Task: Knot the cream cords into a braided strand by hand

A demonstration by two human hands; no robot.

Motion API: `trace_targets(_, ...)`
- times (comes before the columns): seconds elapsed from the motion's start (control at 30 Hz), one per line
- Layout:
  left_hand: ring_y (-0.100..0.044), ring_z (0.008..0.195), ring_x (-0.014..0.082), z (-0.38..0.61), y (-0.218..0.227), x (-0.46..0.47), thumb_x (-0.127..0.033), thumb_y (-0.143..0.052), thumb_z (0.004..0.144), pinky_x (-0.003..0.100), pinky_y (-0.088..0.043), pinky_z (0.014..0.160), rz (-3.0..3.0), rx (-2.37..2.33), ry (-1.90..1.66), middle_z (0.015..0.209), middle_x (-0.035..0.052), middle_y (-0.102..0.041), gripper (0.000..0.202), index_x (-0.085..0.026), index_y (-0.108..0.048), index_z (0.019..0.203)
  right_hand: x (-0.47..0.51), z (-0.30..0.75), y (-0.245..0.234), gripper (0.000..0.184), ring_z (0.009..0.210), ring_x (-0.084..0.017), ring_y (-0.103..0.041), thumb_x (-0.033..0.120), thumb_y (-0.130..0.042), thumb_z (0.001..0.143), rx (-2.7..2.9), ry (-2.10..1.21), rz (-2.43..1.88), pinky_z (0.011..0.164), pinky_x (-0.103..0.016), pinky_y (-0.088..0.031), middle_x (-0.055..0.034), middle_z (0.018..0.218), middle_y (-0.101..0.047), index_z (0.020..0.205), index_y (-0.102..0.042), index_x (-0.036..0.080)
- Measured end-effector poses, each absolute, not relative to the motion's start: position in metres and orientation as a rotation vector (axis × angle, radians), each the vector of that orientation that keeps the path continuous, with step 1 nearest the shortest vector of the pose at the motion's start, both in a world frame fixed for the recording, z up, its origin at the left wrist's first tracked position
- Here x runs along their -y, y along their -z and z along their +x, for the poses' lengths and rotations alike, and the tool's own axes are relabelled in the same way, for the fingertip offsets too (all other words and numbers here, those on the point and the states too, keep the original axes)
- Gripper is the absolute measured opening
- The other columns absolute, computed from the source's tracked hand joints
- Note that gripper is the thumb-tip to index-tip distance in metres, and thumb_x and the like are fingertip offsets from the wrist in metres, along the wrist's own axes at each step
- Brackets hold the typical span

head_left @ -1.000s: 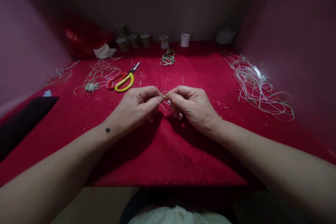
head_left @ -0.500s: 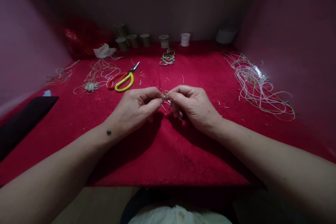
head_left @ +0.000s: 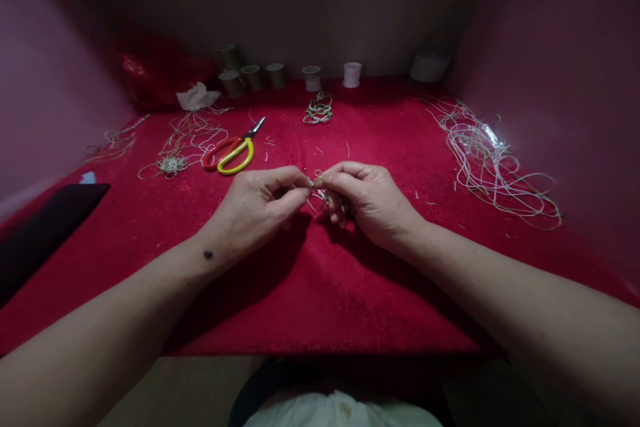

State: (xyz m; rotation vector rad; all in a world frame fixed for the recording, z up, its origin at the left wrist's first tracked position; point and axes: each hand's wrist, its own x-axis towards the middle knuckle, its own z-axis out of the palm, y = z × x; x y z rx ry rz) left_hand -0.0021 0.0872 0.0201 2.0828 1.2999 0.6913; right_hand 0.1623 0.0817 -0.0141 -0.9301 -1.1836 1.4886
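Between my two hands, over the middle of the red-covered table, is a thin green and white cord with small loops. My left hand pinches one part of it between thumb and forefinger. The thumb and forefinger of my right hand are closed on another part just to the right, its other fingers curled beneath. Fingertips hide much of the cord, so its knots cannot be made out. Scissors with one red and one yellow handle lie beyond my left hand, blades partly apart and pointing away.
A knotted green and white cord bundle lies ahead, before several thread spools. Loose cords spread at right, tangled cords at left. A red plastic bag sits back left; a dark long object lies at the left edge.
Both hands stay almost in place, still pinching the cord. The right fingertips have shifted slightly to the left, and the cord loop between the hands has changed shape a little.
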Motion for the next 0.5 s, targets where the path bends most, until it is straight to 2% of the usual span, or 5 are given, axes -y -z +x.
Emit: trace_targets(0.5, -0.051, 0.048, 0.0083, 0.0, -0.0196, -0.0845, -0.019, -0.051, 0.081, 0.018, -0.04, 0.048, 2.094, -1.308, -0.711, 0.052, -0.0034, -0.056, 0.015, -0.015, -0.064, 0.076, -0.0842, 0.1648, 0.0164, 0.01, 0.036, -0.008, -0.046, 0.022, -0.058, 0.075, 1.235, -1.628, -0.866, 0.031, -0.017, -0.031, 0.0042, 0.045, -0.053, 0.069, -0.06, 0.014)
